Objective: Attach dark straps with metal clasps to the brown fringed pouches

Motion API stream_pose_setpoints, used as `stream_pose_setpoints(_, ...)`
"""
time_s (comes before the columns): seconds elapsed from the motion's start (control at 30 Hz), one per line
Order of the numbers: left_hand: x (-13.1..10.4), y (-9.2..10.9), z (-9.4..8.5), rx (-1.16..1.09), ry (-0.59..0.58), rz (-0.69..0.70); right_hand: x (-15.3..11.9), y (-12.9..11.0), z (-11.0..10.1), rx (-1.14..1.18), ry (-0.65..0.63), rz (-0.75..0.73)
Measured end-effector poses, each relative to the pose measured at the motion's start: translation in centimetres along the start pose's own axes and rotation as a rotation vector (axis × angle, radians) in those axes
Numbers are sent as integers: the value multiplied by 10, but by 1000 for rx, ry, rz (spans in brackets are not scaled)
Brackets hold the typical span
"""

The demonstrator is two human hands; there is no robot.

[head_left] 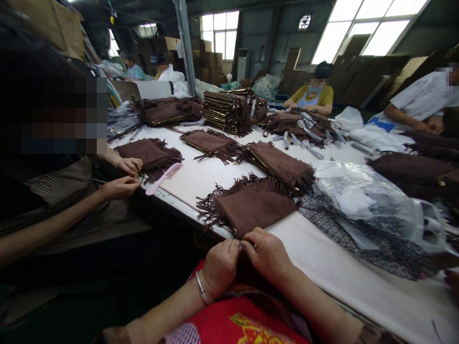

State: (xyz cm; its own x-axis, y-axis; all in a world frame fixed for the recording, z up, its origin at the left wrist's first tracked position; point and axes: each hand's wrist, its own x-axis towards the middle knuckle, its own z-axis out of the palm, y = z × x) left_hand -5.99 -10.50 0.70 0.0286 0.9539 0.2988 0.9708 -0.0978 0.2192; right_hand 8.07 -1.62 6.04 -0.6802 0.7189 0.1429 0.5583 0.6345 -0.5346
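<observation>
A brown fringed pouch (pixel 256 205) lies flat on the table in front of me, its fringe toward the far and left sides. A small metal ring (pixel 234 232) shows at its near corner. Just below that ring, my left hand (pixel 223 267) is closed in a pinch, with a bracelet on the wrist. My right hand (pixel 267 253) pinches at the same spot, its fingertips against the left ones. A small shiny bit shows between the fingertips, too small to name. Beyond this pouch rests a small stack of similar pouches (pixel 281 162).
At left a co-worker's hands (pixel 129 174) work at another fringed pouch (pixel 148 155), beside a pink comb (pixel 165 179). A tall pile of pouches (pixel 225 112) stands farther back on the white table (pixel 315 243). Clear plastic bags (pixel 373 196) lie on speckled cloth (pixel 322 224) at right.
</observation>
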Motion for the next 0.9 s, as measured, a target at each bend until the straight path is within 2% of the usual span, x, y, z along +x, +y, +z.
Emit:
stream_pose_setpoints(0.2, -1, 2, -1, 4, 16, 2, -4, -8, 0, -129, -28, 27)
stream_pose_setpoints(0.33, -1, 4, -5, -11, -12, 3, 0, -4, 7, -137, -35, 24)
stream_pose_setpoints(0.43, -2, 5, -7, -50, -33, -21, 4, 6, 11, -117, 16, 32)
stream_pose_setpoints(0.57, -1, 5, -9, -138, -13, -76, 3, 18, 9, 71, 114, 43)
stream_pose_setpoints(0.7, 0, 4, -7, -139, -6, -48, -3, 17, 4, 179, 35, -28)
stream_pose_setpoints(0.9, -1, 4, -2, -88, -27, -28, -5, 4, 6, 10, -36, -43)
